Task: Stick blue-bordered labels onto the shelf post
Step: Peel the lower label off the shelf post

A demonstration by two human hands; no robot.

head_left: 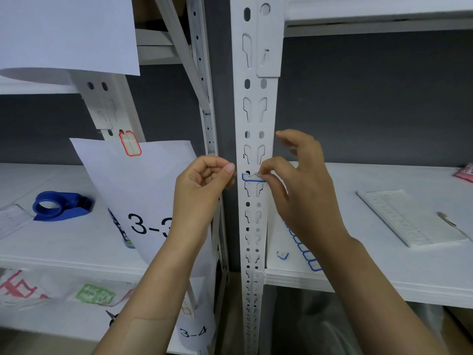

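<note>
A white slotted shelf post (254,119) runs upright through the middle of the view. A blue-bordered label (249,177) lies across it at hand height, torn or crumpled at its right end. My right hand (299,190) pinches that right end between thumb and forefinger, other fingers spread. My left hand (204,185) hovers just left of the post, fingers curled with thumb against forefinger; whether it holds anything I cannot tell. A sheet of blue-bordered labels (305,252) lies on the right shelf, partly hidden by my right wrist. A loose blue-bordered scrap (282,255) lies beside it.
A blue tape dispenser (60,206) sits on the left shelf. A paper sheet marked 3-3 (143,196) hangs from the left post under a red-bordered label (130,143). A white label pad (409,217) and a pink packet (465,172) lie on the right shelf.
</note>
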